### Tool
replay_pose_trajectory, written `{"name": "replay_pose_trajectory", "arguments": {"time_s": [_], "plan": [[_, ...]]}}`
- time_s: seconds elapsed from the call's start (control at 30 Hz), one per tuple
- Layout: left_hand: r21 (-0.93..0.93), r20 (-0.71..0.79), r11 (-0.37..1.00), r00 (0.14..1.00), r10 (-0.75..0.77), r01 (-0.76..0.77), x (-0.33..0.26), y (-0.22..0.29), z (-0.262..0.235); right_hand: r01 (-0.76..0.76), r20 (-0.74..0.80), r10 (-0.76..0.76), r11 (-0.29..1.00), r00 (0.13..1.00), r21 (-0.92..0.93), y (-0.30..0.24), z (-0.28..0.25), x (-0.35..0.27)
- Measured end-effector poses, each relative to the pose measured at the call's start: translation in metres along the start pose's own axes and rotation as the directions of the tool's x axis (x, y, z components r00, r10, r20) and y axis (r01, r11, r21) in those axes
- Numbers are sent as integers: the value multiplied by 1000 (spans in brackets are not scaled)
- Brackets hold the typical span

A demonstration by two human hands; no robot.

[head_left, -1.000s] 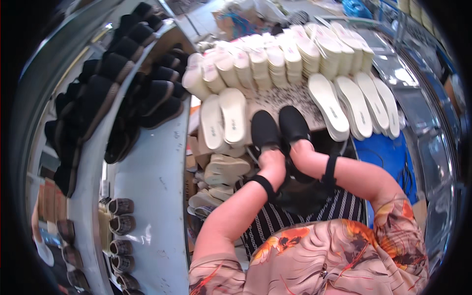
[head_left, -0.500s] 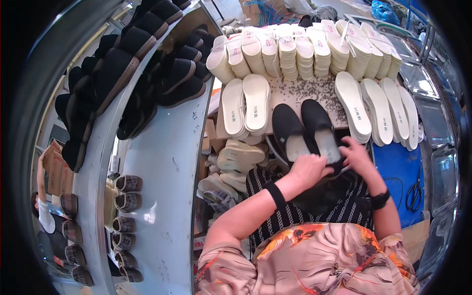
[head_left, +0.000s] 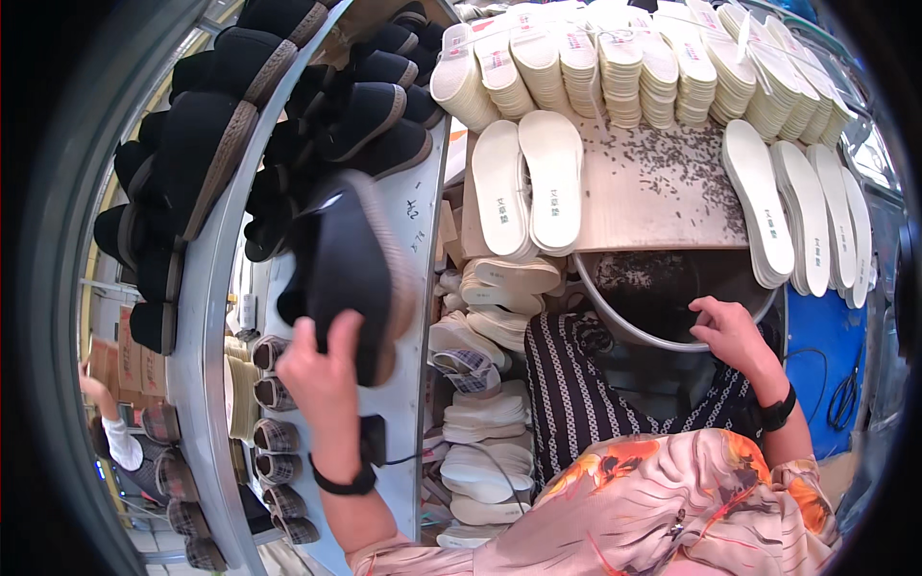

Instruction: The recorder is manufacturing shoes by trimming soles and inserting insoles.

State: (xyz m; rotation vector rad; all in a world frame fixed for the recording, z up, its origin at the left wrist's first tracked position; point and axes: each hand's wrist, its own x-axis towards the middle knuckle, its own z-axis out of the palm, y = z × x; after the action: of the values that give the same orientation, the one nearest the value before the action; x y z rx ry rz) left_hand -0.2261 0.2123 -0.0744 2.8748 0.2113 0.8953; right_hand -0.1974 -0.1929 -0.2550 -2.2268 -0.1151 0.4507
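A pair of black slip-on shoes [head_left: 357,264] with light brown sole edges is held up by my left hand [head_left: 322,370] over the grey shelf on my left. The shoes are smeared by motion, and part of my grip lies hidden behind them. My right hand [head_left: 735,336] hovers over the rim of a large round basin [head_left: 663,343] at my lap, fingers loosely bent with nothing between them. Dark bits lie in the basin. Behind it, cream insoles [head_left: 552,182] lie in stacks on a wooden board [head_left: 615,216] strewn with small dark bits.
Black shoes [head_left: 370,120] crowd the far part of the grey shelf [head_left: 384,422]; plaid slippers [head_left: 279,437] line its left side. Bundled insole stacks [head_left: 619,67] stand at the back, more insoles [head_left: 759,206] at right. Scissors [head_left: 845,398] lie on a blue surface. Another person [head_left: 130,446] is at far left.
My left hand has carried the black shoes from my lap leftward over the shelf. My right hand has come off them and stays near the basin. The view has shifted.
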Motion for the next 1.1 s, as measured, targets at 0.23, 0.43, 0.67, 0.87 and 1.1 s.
{"name": "replay_pose_trajectory", "arguments": {"time_s": [0.23, 0.43, 0.67, 0.87, 1.1], "plan": [[552, 61, 831, 990, -126, 71, 77, -231, 87, -24, -16, 20, 957, 1000, -289, -17, -5, 17], [558, 477, 803, 873, -103, -210, 92, -264, 108, 65, 38, -56, 943, 998, -325, -16, 0, 17], [203, 409, 967, 883, -228, 155, 77, -114, 89, -174, -203, 155, 982, 967, -79, 11, -68, -62], [-104, 663, 993, 740, 110, -55, 79, -17, 97, -10, -583, 643, 676, 497, 737, 102, -165, -246], [-532, 817, 819, 127, 563, -215, -22, 163, 156, -830, -813, 291, 96, -505, 549, 237, -153, -557]]}}
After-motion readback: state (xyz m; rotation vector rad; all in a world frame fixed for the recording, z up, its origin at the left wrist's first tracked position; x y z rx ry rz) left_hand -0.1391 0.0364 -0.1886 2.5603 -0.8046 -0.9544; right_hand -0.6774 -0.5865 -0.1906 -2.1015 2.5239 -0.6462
